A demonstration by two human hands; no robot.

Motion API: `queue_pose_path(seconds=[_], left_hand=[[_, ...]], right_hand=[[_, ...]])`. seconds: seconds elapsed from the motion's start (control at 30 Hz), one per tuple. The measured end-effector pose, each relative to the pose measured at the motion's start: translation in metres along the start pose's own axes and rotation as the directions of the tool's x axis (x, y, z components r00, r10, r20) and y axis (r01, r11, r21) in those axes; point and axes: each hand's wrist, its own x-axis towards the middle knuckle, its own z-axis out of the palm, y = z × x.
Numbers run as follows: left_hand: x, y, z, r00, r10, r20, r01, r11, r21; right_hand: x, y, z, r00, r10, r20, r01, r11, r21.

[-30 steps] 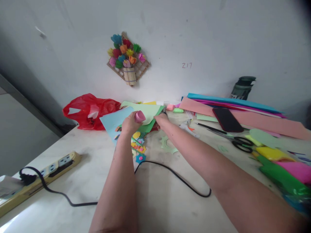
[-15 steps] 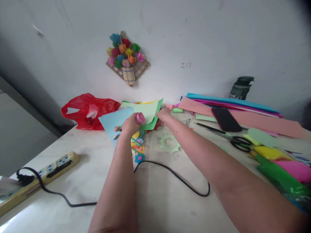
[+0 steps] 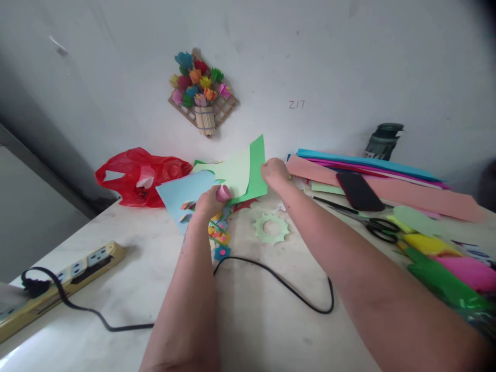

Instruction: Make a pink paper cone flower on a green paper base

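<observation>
My left hand (image 3: pixel 208 203) is closed on a small pink roll (image 3: pixel 223 194), beside the paper pile. What the roll is made of, I cannot tell. My right hand (image 3: pixel 276 172) pinches the right edge of a green paper sheet (image 3: pixel 258 165), whose far corner is raised. A pale green sheet (image 3: pixel 237 173) with a cut-out left edge lies over it. Under my left hand's side spreads a light blue sheet (image 3: pixel 182 188), with small cut paper flowers (image 3: pixel 220 237) close by. Nearer my right forearm lies a pale green scalloped paper ring (image 3: pixel 259 230).
A red plastic bag (image 3: pixel 135 175) and a power strip (image 3: pixel 77 271) are on the left, with a black cord (image 3: pixel 271 271) across the table. To the right lie stacked coloured papers (image 3: pixel 418 194), a phone (image 3: pixel 359 191), scissors (image 3: pixel 382 227) and a dark bottle (image 3: pixel 383 140).
My right hand has moved right and up, drawing the green sheet's right edge with it and raising its corner. My left hand stays nearly in place with the pink roll.
</observation>
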Motion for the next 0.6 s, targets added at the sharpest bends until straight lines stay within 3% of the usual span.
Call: queue_pose_path(seconds=[0.23, 0.43, 0.6], left_hand=[[-0.001, -0.001, 0.001, 1.000, -0.015, 0.016, 0.016, 0.999, -0.029], [-0.003, 0.002, -0.004, 1.000, -0.005, 0.026, 0.005, 1.000, -0.012], [-0.002, 0.004, -0.004, 0.999, -0.008, 0.034, 0.008, 1.000, 0.021]], right_hand=[[0.023, 0.014, -0.019, 0.989, 0.087, -0.116, -0.070, 0.987, 0.146], [0.033, 0.044, -0.013, 0.985, 0.161, -0.065, -0.144, 0.967, 0.212], [0.035, 0.063, -0.021, 0.966, 0.140, -0.218, -0.104, 0.980, 0.168]])
